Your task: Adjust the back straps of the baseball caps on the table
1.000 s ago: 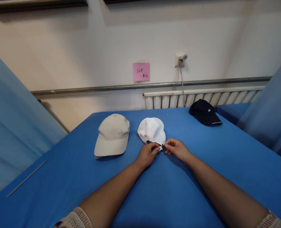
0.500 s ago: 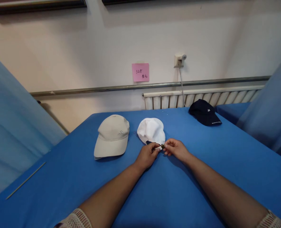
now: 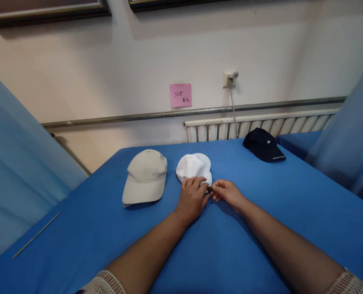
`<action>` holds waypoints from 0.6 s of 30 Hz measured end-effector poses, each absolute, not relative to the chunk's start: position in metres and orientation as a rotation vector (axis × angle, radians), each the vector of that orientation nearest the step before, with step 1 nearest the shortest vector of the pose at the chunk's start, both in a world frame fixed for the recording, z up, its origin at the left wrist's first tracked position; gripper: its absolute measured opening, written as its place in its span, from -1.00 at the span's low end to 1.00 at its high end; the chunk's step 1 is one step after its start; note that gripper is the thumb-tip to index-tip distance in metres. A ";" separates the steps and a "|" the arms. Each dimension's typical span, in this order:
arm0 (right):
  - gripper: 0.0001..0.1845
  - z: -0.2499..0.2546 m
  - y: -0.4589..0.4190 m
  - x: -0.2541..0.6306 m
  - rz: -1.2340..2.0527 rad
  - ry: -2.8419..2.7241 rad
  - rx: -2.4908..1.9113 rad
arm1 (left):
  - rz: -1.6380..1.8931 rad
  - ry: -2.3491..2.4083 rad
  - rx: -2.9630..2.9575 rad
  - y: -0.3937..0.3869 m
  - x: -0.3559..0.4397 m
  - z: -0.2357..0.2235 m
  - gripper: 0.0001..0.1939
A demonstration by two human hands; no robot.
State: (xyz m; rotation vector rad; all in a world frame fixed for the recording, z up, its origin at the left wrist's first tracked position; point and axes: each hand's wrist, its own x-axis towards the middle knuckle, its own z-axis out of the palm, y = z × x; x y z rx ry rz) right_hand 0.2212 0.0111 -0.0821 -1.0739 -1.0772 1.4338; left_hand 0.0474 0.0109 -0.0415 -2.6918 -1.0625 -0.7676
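A white cap (image 3: pixel 194 165) lies at the middle of the bed, its strap side turned towards me. My left hand (image 3: pixel 193 200) rests over its near edge, fingers bent across the fabric and thumb reaching towards the strap end. The hand covers most of the dark strap seen earlier. At the cap's near right, my right hand (image 3: pixel 226 191) pinches a small dark brownish buckle (image 3: pixel 209 189) on the strap between thumb and forefinger. A beige cap (image 3: pixel 146 171) sits to the left, brim towards me. Further back on the right is a navy cap (image 3: pixel 263 143).
Everything lies on a blue-covered surface (image 3: pixel 224 253). A thin stick (image 3: pixel 36 234) is at its left. Blue curtains (image 3: pixel 19 171) hang on both sides. Behind are a metal rail (image 3: pixel 123 119), a radiator (image 3: pixel 212 131), a plugged-in socket (image 3: pixel 229 79) and a pink note (image 3: pixel 180 95).
My left hand has shifted from pinching a small white piece at the strap to lying higher over the cap's edge. My right hand keeps its pinch. The view has tilted slightly up.
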 end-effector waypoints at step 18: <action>-0.69 -0.080 0.011 0.221 1.305 -0.981 -1.130 | -0.711 -1.068 -2.692 0.018 0.043 -0.044 -0.84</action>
